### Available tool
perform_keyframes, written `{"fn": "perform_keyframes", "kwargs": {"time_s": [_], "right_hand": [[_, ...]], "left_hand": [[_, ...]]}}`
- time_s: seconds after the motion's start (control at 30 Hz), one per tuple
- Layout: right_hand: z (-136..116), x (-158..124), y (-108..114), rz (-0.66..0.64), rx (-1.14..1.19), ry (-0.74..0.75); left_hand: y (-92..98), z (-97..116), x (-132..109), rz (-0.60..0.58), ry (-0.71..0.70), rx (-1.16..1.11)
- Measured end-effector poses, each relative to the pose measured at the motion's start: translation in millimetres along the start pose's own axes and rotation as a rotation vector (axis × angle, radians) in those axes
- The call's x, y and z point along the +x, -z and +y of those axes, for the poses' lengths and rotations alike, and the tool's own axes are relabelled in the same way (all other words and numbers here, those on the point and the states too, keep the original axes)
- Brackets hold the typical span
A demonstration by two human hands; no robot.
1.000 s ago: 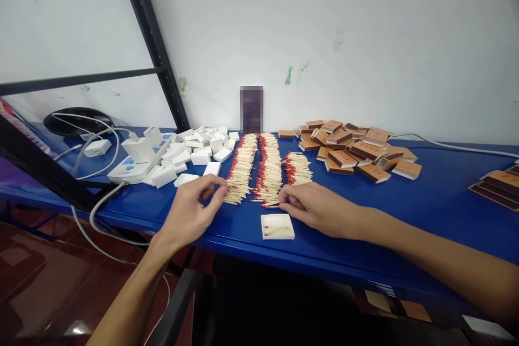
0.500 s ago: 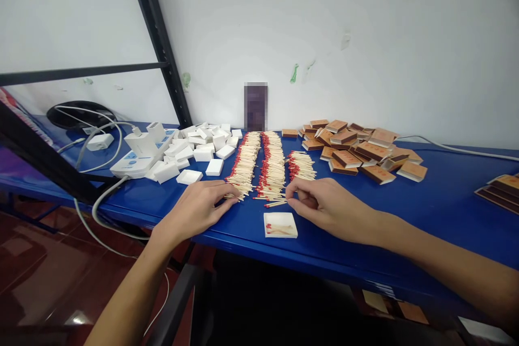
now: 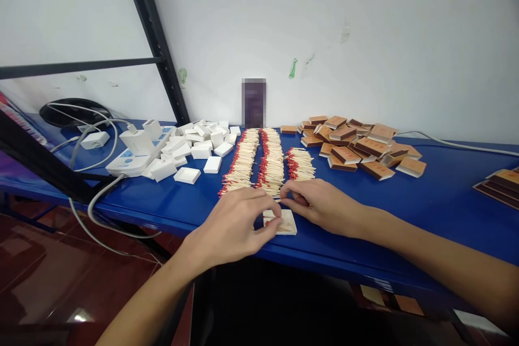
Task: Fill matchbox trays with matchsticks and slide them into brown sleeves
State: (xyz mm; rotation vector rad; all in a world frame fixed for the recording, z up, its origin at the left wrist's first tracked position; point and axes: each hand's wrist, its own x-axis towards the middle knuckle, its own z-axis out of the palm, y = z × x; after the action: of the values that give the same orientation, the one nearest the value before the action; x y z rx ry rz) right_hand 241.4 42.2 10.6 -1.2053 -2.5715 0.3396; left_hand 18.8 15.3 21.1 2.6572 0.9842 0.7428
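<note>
My left hand is over the near side of a small white matchbox tray, thumb and forefinger pinched together on what looks like a matchstick. Several red-headed matchsticks lie in that tray, partly hidden by my fingers. Just behind the tray, my right hand is closed in a pinch, with a pale matchstick end showing at its fingertips. Beyond both hands lie two long rows of matchsticks, the left row and the middle row. A shorter pile of matchsticks is at their right.
White empty trays are heaped at the left, beside a power strip with chargers and cables. Brown matchbox sleeves are piled at the right, with more sleeves at the far right. A black shelf post rises at the left.
My left hand has moved right, from the near end of the left match row to over the white tray. My right hand has shifted slightly left, still pinched near the matches.
</note>
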Motion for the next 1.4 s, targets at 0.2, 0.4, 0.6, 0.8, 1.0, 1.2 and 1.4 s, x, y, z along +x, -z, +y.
{"fn": "perform_keyframes", "kwargs": {"time_s": [0.2,0.4,0.6,0.8,1.0,1.2,1.4], "right_hand": [[-1,-2,3,-0.046,-0.033,-0.045],[-3,-6,7,-0.042,-0.105,-0.035],[-3,-9,8,-0.060,-0.103,-0.025],[-8,-10,12,-0.045,0.002,-0.065],[-23,-15,17,-0.013,0.207,-0.005],[-27,-16,15,-0.053,0.241,-0.027],[-6,-8,10,0.062,0.078,-0.036]], "left_hand": [[6.4,-12,-6,0.047,0.051,0.033],[37.5,-57,-31,0.037,0.220,0.185],[39.0,-70,-39,0.022,0.302,0.124],[39.2,-70,-38,-0.010,0.334,0.104],[39.8,-69,-37,-0.027,0.358,0.088],[40.3,-67,-36,-0.073,0.367,0.071],[44.6,-51,-36,-0.120,0.327,-0.037]]}}
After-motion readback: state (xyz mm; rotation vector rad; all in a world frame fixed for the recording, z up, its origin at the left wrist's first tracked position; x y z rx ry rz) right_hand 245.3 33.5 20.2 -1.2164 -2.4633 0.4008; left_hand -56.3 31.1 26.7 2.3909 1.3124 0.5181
